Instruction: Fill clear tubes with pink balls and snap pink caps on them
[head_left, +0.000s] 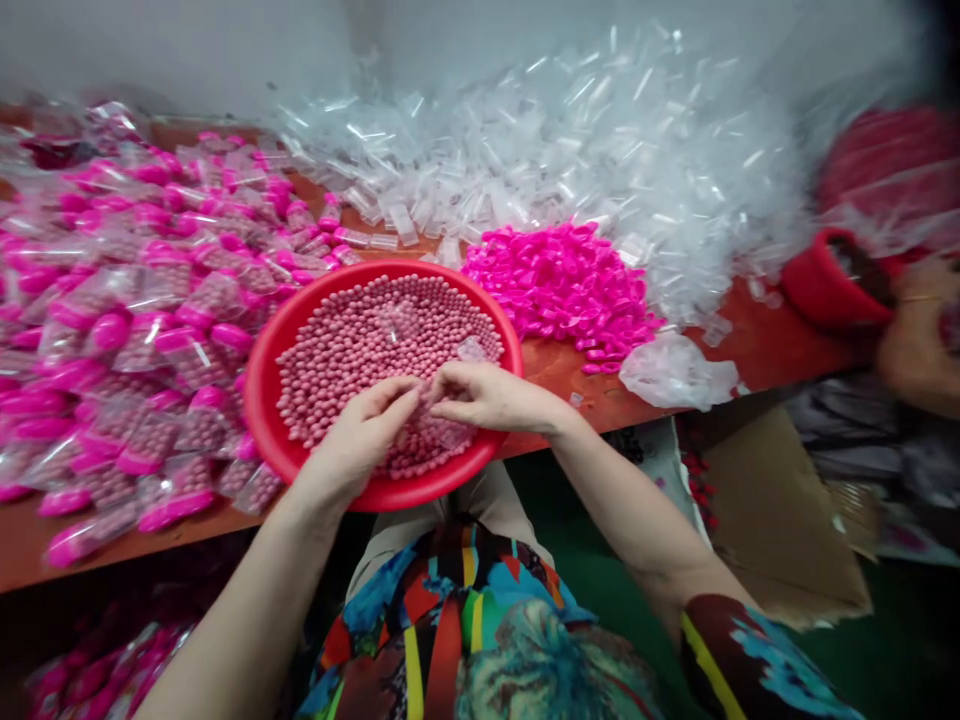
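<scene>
A red basin (259, 400) holds many small round pink beads (337, 340). Over the beads, my left hand (360, 430) and my right hand (487, 395) meet with their fingertips pinched together. Between them is a small clear plastic container (424, 402), mostly covered by the fingers; whether it has beads inside I cannot tell. A few more clear containers lie on the beads, one clear container (471, 349) near the right rim. Just right of the basin is a pile of bright pink plastic caps (562, 285).
Filled containers with pink caps (172, 340) heap over the left of the red table (551, 375). Clear empty containers (600, 150) pile along the back. A crumpled plastic bag (679, 370) lies at the front edge. At far right, another person's hand (919, 330) is beside a red container (832, 285).
</scene>
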